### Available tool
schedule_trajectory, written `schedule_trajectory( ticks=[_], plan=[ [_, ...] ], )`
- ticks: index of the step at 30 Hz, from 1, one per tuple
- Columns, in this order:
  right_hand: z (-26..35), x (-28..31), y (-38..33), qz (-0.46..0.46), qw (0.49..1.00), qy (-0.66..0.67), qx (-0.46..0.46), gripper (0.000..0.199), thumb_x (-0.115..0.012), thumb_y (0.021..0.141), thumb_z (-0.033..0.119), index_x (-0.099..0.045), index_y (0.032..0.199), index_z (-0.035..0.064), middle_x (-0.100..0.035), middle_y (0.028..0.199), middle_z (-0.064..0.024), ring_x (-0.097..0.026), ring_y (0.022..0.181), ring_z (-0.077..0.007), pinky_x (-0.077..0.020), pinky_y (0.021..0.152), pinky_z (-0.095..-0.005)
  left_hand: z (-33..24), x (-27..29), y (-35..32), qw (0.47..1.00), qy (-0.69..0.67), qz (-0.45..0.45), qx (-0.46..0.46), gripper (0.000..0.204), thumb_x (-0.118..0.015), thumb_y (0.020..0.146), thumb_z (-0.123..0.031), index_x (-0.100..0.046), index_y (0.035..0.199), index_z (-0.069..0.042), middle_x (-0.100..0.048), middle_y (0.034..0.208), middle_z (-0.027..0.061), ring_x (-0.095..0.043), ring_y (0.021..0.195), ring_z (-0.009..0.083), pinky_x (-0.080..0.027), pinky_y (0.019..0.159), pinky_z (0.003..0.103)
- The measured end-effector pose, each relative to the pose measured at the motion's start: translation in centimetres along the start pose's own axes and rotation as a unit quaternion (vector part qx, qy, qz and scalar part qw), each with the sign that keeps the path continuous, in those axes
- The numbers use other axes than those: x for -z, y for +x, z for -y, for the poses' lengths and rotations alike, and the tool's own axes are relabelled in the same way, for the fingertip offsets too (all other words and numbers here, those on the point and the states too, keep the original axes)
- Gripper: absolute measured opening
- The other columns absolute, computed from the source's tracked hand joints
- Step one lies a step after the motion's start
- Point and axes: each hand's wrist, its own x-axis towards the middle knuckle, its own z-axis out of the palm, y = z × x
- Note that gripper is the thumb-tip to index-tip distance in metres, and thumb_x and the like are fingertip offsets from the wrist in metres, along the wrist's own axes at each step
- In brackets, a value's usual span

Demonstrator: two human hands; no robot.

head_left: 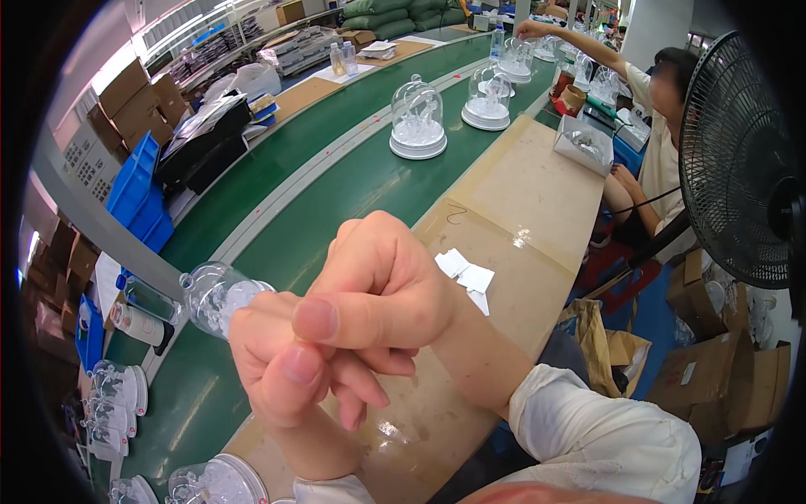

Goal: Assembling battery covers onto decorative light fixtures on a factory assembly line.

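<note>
My left hand and my right hand are raised close together over the workbench, knuckles and thumbs nearly touching. Each hand is closed, its thumb pressed against its curled fingers. Anything pinched between them is too small or too hidden to make out. Just behind my left hand is a clear dome with a white figure inside; my fingers cover its base. Several small white paper pieces lie on the brown bench top beyond my right wrist.
A green conveyor belt curves past the bench, carrying more domes on white bases. More domes stand at lower left. A black fan and a seated co-worker are at right. Blue bins stand at left.
</note>
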Motion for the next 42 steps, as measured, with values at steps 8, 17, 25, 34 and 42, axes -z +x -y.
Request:
schedule_trajectory(
  ticks=[8,17,25,34,42],
  plan=[
    [0.2,-0.1,0.1,-0.009,1.000,-0.009,-0.011,0.038,-0.052,0.101,0.006,-0.066,0.069,-0.0067,-0.063,0.051,-0.0120,-0.057,0.036,-0.0124,-0.0368,0.031,-0.0226,-0.2,-0.5,0.3,1.000,0.002,-0.027,-0.008,0.052,-0.053,0.083,-0.034,-0.065,0.049,0.002,-0.064,0.054,0.0208,-0.053,0.035,0.0200,-0.048,0.041,0.030],
    [0.4,0.1,0.0,-0.013,1.000,-0.023,-0.012,0.039,-0.053,0.101,0.009,-0.066,0.067,-0.0057,-0.061,0.049,-0.0107,-0.055,0.034,-0.0119,-0.0364,0.031,-0.0234,-0.2,-0.8,0.2,0.999,0.012,-0.048,0.008,0.054,-0.053,0.084,-0.036,-0.064,0.048,0.003,-0.063,0.052,0.0210,-0.054,0.037,0.0220,-0.049,0.042,0.031],
    [0.4,0.1,-0.1,-0.020,0.999,-0.026,-0.007,0.040,-0.053,0.101,0.009,-0.066,0.067,-0.0058,-0.060,0.048,-0.0096,-0.052,0.033,-0.0106,-0.0353,0.031,-0.0238,0.1,-0.3,0.2,1.000,0.001,-0.029,0.005,0.056,-0.052,0.086,-0.037,-0.064,0.049,0.003,-0.063,0.052,0.0212,-0.054,0.037,0.0217,-0.048,0.042,0.031],
    [0.2,0.0,0.1,-0.015,1.000,-0.011,-0.006,0.042,-0.052,0.102,0.008,-0.064,0.064,-0.0051,-0.061,0.049,-0.0102,-0.053,0.034,-0.0100,-0.0325,0.030,-0.0225,0.1,0.0,-0.1,1.000,-0.005,-0.024,-0.003,0.055,-0.052,0.087,-0.036,-0.065,0.051,0.004,-0.064,0.054,0.0223,-0.054,0.036,0.0210,-0.049,0.042,0.030],
    [-0.2,0.0,0.2,-0.016,1.000,-0.007,-0.007,0.041,-0.053,0.102,0.010,-0.066,0.065,-0.0052,-0.063,0.050,-0.0106,-0.055,0.035,-0.0100,-0.0327,0.030,-0.0218,0.4,0.6,0.2,1.000,-0.008,0.005,-0.006,0.053,-0.052,0.087,-0.034,-0.066,0.052,0.003,-0.064,0.055,0.0224,-0.056,0.038,0.0213,-0.050,0.043,0.031]
  ],
)
